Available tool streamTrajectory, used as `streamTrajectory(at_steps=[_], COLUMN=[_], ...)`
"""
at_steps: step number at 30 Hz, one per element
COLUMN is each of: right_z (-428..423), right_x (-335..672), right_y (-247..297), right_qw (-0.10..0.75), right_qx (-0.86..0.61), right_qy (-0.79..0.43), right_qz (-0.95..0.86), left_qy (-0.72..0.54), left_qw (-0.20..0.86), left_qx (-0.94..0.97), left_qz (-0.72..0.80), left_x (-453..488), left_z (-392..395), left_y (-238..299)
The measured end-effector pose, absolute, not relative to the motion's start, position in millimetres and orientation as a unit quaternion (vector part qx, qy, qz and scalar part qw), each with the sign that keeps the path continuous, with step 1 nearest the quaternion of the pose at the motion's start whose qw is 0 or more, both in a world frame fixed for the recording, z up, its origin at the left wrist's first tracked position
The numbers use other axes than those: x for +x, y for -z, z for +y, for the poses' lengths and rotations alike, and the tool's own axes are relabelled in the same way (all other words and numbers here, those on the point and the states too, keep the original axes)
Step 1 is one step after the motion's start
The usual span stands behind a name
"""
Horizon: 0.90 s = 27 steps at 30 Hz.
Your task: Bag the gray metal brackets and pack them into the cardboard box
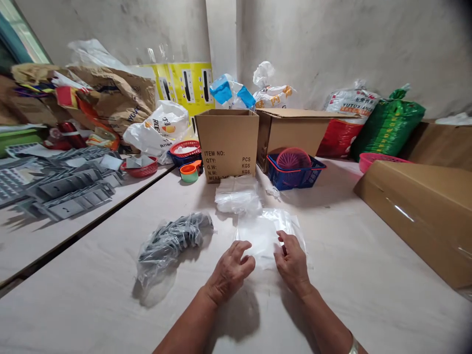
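Hands (231, 270), two, at clear plastic (260, 238)

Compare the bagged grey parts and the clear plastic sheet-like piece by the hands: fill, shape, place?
Fill: the bagged grey parts show many grey pieces; the clear plastic shows none.
Shape: the bagged parts are bulky and curved; the clear plastic lies flat.
Place: the bagged parts sit left of the left hand; the clear plastic lies by both hands.
Shared: see-through plastic.

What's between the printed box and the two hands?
In the head view, a clear plastic pile lies by the printed box, then a flatter plastic sheet nearer the left hand and right hand.
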State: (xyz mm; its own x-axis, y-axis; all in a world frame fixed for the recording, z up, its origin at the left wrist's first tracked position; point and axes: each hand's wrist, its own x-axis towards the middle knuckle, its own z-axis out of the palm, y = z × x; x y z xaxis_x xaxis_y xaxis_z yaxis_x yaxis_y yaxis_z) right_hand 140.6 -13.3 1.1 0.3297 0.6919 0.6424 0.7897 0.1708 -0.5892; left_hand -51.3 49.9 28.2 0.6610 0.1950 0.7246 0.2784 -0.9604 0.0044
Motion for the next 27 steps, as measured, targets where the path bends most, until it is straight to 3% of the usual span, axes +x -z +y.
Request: streamTrajectory(at_steps=[7,14,22,27], right_z=[-17.0,-20.8,-30.0,-36.6], right_x=[135.2,126.6,119.8,106.6], right_y=[-3.7,-14.2,-30.7,-40.1], right_qw=[0.469,0.356,0.401,0.359], right_qx=[-0.647,-0.605,-0.502,-0.434], right_qy=[0.045,0.181,0.194,0.163], right_qz=[-0.599,-0.689,-0.742,-0.81], left_qy=[0.458,0.493,0.523,0.52], left_qw=[-0.004,-0.059,-0.038,-0.031], left_qx=[-0.875,-0.832,-0.801,-0.8], left_qz=[-0.155,-0.247,-0.291,-0.296], left_x=[-51.7,-53.3,-53.1,-53.4], left_z=[49.3,50.4,48.5,48.3], left_y=[-24.1,-17.6,-20.3,-21.9])
